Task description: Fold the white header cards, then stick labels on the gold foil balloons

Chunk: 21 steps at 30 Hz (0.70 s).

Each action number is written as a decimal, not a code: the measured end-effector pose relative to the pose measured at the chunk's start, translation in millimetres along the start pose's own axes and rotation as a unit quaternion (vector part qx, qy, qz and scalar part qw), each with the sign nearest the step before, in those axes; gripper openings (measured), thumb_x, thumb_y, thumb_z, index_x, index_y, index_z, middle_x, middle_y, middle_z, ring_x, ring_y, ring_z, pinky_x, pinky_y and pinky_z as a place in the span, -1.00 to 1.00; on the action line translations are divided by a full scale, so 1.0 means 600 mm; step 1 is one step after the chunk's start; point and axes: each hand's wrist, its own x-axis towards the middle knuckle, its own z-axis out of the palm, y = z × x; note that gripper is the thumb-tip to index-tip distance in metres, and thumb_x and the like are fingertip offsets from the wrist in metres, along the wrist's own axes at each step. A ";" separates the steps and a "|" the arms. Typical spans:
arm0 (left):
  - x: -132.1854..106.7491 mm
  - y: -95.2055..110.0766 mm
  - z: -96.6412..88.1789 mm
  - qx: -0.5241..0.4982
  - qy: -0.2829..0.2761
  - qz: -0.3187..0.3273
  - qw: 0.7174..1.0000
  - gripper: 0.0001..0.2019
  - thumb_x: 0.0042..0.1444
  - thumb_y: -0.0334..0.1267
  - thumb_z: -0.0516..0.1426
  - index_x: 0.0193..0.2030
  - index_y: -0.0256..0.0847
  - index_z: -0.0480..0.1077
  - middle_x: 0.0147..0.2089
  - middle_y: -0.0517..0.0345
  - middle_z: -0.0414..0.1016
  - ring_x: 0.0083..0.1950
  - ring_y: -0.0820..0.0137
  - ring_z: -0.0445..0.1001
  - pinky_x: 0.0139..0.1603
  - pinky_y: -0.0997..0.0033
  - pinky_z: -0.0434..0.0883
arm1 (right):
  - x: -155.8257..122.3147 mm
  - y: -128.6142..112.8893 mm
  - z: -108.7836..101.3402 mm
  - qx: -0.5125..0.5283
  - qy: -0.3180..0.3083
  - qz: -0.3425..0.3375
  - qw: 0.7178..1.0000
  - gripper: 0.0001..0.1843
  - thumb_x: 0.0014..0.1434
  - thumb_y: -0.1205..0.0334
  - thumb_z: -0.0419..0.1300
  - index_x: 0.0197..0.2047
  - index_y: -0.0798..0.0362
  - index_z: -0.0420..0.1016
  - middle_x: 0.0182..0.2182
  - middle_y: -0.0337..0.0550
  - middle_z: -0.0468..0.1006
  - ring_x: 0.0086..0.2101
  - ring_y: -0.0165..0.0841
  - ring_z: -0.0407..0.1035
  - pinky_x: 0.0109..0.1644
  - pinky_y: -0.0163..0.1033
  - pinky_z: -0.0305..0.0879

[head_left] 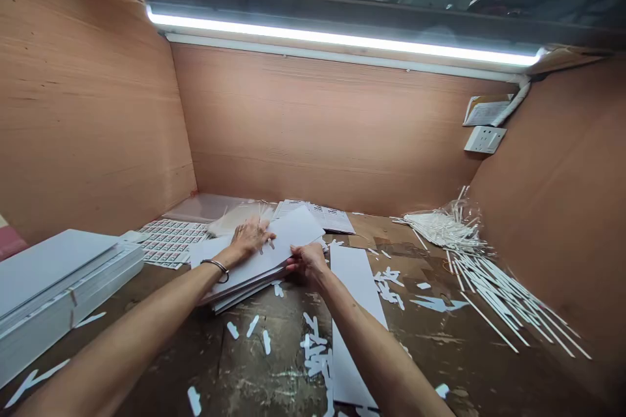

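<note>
In the head view, the stack of white sheets (pixel 299 225) is at the centre of the frame, its layers fanned unevenly towards the lower edge. The left hand (pixel 253 236), reached from the lower left with a bracelet (pixel 216 268) at the wrist, rests on top of the stack, partly open, fingers loosely spread; whether it pinches anything is unclear. The right hand (pixel 308 259) is closed on the stack's right edge, thumb above, its other fingers partly hidden.

A long white card (pixel 357 280) lies right of centre, partly behind the right forearm. Scraps (pixel 267 342) dot the brown table (pixel 440 335) in the lower middle. A thick pile (pixel 56 273) fills the lower left, and a label sheet (pixel 173 241) lies between it and the stack. Printed papers (pixel 335 218) lie just behind the stack. White sticks (pixel 493 296) spread at the right. A lamp (pixel 342 38) runs across the top, and a socket (pixel 486 139) sits at the upper right.
</note>
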 end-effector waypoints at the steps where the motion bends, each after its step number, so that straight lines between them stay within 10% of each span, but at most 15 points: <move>1: -0.004 -0.008 0.018 0.006 0.003 0.018 1.000 -0.75 0.05 -0.08 0.01 -0.27 -0.18 0.37 -0.15 -0.01 0.36 -0.04 0.18 0.25 -0.16 0.31 0.20 | 0.008 0.004 -0.002 -0.019 -0.006 0.006 1.000 -0.87 -0.05 0.35 0.17 -0.55 0.13 0.27 -0.74 -0.27 0.31 -0.68 -0.43 0.29 -0.65 -0.34 0.31; 9: -0.014 -0.043 0.097 0.110 0.042 0.120 0.986 -0.66 0.17 -0.06 -0.14 -0.20 -0.21 0.35 -0.22 -0.02 0.37 -0.10 0.21 0.24 -0.14 0.28 0.13 | -0.072 0.016 -0.147 -0.166 0.020 -0.066 0.984 -0.93 -0.06 0.30 0.20 -0.51 0.12 0.41 -0.63 -0.29 0.38 -0.60 -0.50 0.27 -0.55 -0.42 0.17; 14: 0.002 -0.034 0.063 0.165 0.013 0.143 0.976 -0.65 0.18 -0.11 -0.12 -0.30 -0.32 0.36 -0.31 -0.06 0.39 -0.20 0.21 0.31 -0.20 0.27 0.15 | -0.229 0.040 -0.273 -0.457 0.014 -0.294 0.839 -0.83 0.07 0.19 0.12 -0.42 0.08 0.47 -0.44 -0.18 0.48 -0.40 -0.41 0.32 -0.29 -0.30 0.22; 18: -0.032 0.050 0.016 0.065 0.098 0.189 0.975 -0.59 0.16 -0.04 -0.08 -0.32 -0.39 0.35 -0.27 -0.11 0.39 -0.14 0.20 0.32 -0.12 0.21 0.16 | -0.322 0.077 -0.323 -0.566 -0.082 -0.342 0.746 -0.85 0.10 0.21 0.12 -0.28 0.07 0.44 -0.25 -0.10 0.45 -0.22 -0.33 0.28 -0.15 -0.24 0.22; 21: -0.114 0.155 0.011 -0.083 0.020 0.353 0.932 -0.52 0.05 0.12 -0.03 -0.24 -0.31 0.36 -0.19 -0.05 0.41 -0.10 0.25 0.33 -0.09 0.28 0.22 | -0.351 0.098 -0.330 -0.604 -0.110 -0.353 0.706 -0.87 0.13 0.24 0.09 -0.29 0.08 0.42 -0.24 -0.09 0.43 -0.19 -0.32 0.25 -0.11 -0.21 0.22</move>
